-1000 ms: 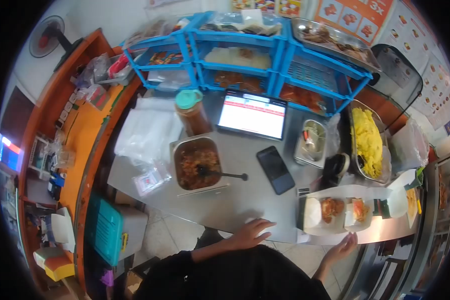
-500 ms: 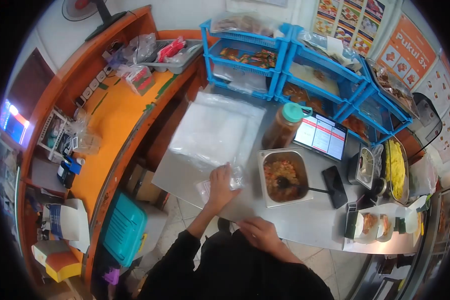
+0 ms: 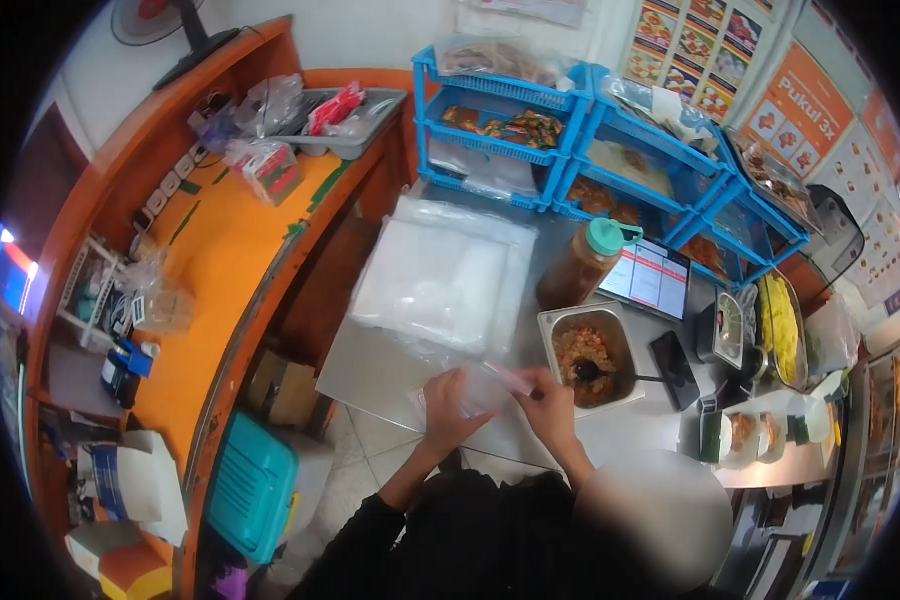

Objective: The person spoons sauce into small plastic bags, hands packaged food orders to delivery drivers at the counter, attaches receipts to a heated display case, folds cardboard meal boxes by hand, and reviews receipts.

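Near the front edge of the metal table, a small clear plastic bag (image 3: pixel 485 390) is held between my two hands. My left hand (image 3: pixel 452 412) grips its left side, with the fingers curled against it. Thumb and fingers of my right hand (image 3: pixel 552 408) pinch its upper right edge. Just beyond lies a stack of large clear plastic bags (image 3: pixel 435 275). To the right of my right hand stands a metal container (image 3: pixel 592 362) of chopped food, with a black ladle (image 3: pixel 595 372) in it.
Behind the container are a brown bottle with a green lid (image 3: pixel 582 265) and a tablet (image 3: pixel 647 280). A phone (image 3: pixel 675 370) lies to the right, near filled food boxes (image 3: pixel 755 437). Blue tiered racks (image 3: pixel 490 125) line the back; an orange counter (image 3: pixel 235 235) runs along the left.
My right hand has risen from the table's front edge and taken hold of the small plastic bag. The bag has been lifted between both hands. The view has shifted slightly.
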